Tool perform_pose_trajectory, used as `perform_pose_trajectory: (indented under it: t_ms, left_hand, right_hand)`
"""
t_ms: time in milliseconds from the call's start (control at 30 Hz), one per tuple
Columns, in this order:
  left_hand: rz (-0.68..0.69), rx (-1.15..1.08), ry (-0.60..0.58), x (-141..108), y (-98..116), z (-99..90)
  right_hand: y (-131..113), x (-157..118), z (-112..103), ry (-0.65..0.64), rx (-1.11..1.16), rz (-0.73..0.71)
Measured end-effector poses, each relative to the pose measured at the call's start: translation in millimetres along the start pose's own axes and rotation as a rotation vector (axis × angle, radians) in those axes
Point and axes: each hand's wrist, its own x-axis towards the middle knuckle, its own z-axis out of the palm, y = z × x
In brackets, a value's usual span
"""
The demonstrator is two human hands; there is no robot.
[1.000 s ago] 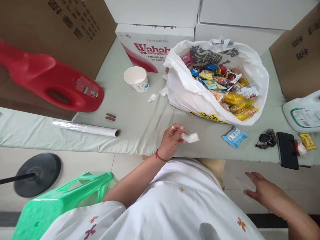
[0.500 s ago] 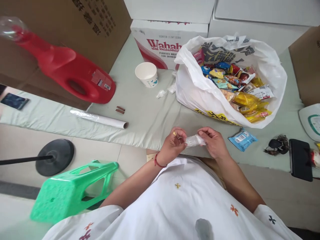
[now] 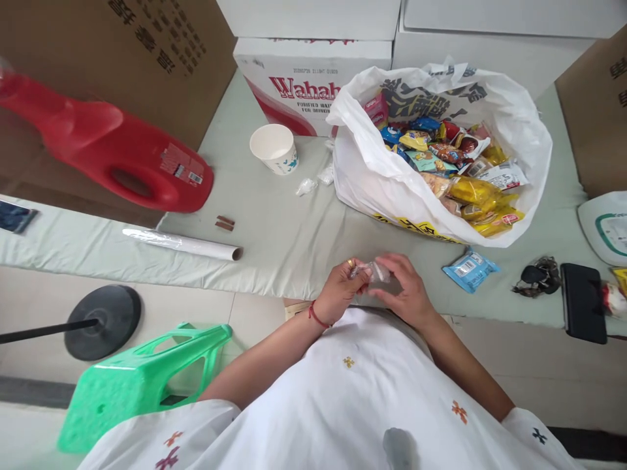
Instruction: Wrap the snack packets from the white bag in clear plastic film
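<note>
Clear crumpled plastic (image 3: pixel 378 272) is gripped by the closed fingers of the left hand (image 3: pixel 339 290) near the front edge of a cloth-covered tabletop (image 3: pixel 274 222), just below the centre of the frame. The right hand (image 3: pixel 412 292) is held at the plastic's right side, its fingers curved and parted from the thumb; whether the plastic is touched by them cannot be told. Above and to the right, a white bag (image 3: pixel 392 179) is seen filled with brightly wrapped snacks (image 3: pixel 448 153). A paper cup (image 3: pixel 281 156) is stood upright at upper centre, with small whitish clumps (image 3: pixel 307 187) scattered between it and the bag, in front of a red-and-white carton (image 3: pixel 289 88). A red jug (image 3: pixel 171 186) is set at upper left, above a white tube (image 3: pixel 181 244) and two short brown strips (image 3: pixel 225 223). A blue packet (image 3: pixel 471 270), a dark bundle (image 3: pixel 539 277) and a black phone (image 3: pixel 584 303) are lined up at right. A green stool (image 3: pixel 117 388) is pictured at lower left.
</note>
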Motion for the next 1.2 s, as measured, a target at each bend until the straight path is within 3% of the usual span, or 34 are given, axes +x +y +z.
perform_pose_trajectory:
  t_ms: [67,200,300,367,433,567,633,700,767,833,933,1000,1133,1200]
  left_hand:
    - [0.003,0.009,0.009,-1,-1,-1.1]
    - [-0.008,-0.010,0.073,-4,-8,-8.4]
    - [0.032,-0.093,0.133,-5,-9,-17.5]
    - [0.047,-0.204,0.152,-6,-5,-21.6]
    - [0.031,-0.296,0.124,-7,1,-21.6]
    - [-0.008,-0.327,0.018,-8,11,-12.7]
    - [0.001,-0.340,0.008,-7,15,-11.2]
    - [0.036,-0.354,0.036,-6,18,-16.2]
    - [0.057,-0.363,0.071,-4,19,-26.9]
    - [0.050,-0.370,0.097,-3,19,-38.9]
    - [0.027,-0.398,0.119,-3,17,-47.7]
    - [0.022,-0.414,0.109,-4,16,-44.2]
    - [0.011,-0.414,0.040,-5,19,-32.5]
    - [0.035,-0.386,0.062,-4,22,-35.7]
  right_hand:
    - [5,0,-1,0.036,0.099,0.103]
    - [22,7,-15,0.318,0.574,0.350]
    - [32,8,-29,0.357,0.778,0.477]
    - [33,3,-34,0.373,0.723,0.460]
    - [29,-3,-30,0.349,0.532,0.323]
    - [14,-7,-8,0.068,0.099,0.102]
    - [11,-6,-1,-0.072,0.058,0.143]
    - [13,-6,-3,-0.151,0.192,0.274]
    - [18,-10,-16,-0.143,0.400,0.438]
    - [23,-15,-32,-0.052,0.567,0.566]
    - [25,-18,-46,0.089,0.663,0.653]
    - [21,-15,-41,0.111,0.627,0.623]
    - [4,-5,-15,0.080,0.307,0.457]
    - [0,-3,-16,0.069,0.263,0.467]
